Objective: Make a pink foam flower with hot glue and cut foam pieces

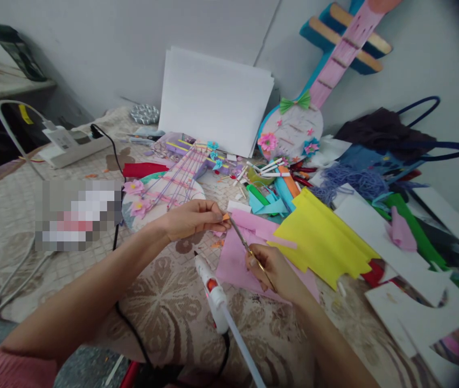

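Between the two hands, just above the top edge of the pink foam sheet [235, 258], a tiny orange scrap [225, 217] is pinched at the fingertips of the left hand [191, 218]. The scrap touches the tip of the slim scissors [248, 247], whose long axis slants from that tip down and right across the pink sheet into the right hand [276, 272], which is closed around the handles. The left hand is therefore at the scrap; the right sits lower, over the sheet's middle. A glue gun [212, 288] lies just left of the pink sheet, nozzle pointing up toward the left hand; yellow foam sheets [322, 237] overlap its right side.
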`<state>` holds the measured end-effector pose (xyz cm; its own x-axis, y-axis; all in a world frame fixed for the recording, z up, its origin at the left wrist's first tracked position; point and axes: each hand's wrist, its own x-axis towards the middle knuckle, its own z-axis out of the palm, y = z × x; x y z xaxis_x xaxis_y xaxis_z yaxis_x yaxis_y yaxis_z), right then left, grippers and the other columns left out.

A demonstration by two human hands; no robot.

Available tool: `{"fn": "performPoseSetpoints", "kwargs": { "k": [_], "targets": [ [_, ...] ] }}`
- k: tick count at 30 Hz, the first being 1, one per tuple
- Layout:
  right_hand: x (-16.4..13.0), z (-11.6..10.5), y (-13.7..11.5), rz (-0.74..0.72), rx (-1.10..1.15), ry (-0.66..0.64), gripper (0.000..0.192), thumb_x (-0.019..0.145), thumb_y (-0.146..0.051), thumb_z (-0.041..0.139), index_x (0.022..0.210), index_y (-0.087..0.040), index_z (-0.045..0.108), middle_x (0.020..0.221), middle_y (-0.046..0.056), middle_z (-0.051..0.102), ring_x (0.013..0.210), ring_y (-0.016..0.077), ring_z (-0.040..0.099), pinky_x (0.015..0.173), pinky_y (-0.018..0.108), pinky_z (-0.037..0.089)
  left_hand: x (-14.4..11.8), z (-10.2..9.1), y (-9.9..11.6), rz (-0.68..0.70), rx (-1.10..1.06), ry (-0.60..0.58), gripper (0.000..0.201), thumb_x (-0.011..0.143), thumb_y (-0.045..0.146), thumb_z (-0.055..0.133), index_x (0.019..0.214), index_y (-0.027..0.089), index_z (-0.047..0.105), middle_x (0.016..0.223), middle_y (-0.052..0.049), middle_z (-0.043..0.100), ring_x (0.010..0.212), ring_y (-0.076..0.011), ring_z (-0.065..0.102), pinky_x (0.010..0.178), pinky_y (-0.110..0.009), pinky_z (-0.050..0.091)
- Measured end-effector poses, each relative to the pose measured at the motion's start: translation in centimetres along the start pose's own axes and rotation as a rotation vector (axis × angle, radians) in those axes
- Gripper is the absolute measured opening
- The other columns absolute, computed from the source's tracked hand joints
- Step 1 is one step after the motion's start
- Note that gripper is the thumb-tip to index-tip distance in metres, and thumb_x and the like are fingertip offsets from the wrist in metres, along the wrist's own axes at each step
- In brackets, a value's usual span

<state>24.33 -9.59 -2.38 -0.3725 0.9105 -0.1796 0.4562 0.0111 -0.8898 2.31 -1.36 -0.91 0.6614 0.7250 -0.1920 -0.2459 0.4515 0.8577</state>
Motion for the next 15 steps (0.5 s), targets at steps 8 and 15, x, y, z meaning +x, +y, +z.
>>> {"fn": "performPoseSetpoints", "kwargs": {
  "k": [8, 15],
  "targets": [
    [-0.08, 0.06, 0.68, 0.026, 0.037, -0.003, 0.04, 0.085, -0.052, 0.043, 0.064, -0.018, 0.041, 0.049, -0.007, 0.033, 0.034, 0.0057, 0.035, 0.034, 0.019, 0.025, 0.0, -0.04, -0.14, 0.001, 0.014, -0.002, 0.016, 0.07, 0.023, 0.07, 0.07, 0.013, 0.058, 0.082, -0.003, 0.067, 0.078, -0.0094, 0.065, 0.077, -0.02, 0.05],
    [-0.03, -0.08, 0.14, 0.061, 0.042, 0.005, 0.037, 0.083, -0.047, 0.048, 0.061, -0.019, 0.039, 0.044, -0.008, 0.034, 0.031, 0.0056, 0.035, 0.032, 0.018, 0.027, 0.07, -0.2, -0.22, 0.011, 0.025, -0.014, 0.02, 0.068, 0.025, 0.072, 0.071, 0.012, 0.058, 0.083, -0.005, 0.067, 0.076, -0.0101, 0.065, 0.075, -0.02, 0.051]
  ]
}}
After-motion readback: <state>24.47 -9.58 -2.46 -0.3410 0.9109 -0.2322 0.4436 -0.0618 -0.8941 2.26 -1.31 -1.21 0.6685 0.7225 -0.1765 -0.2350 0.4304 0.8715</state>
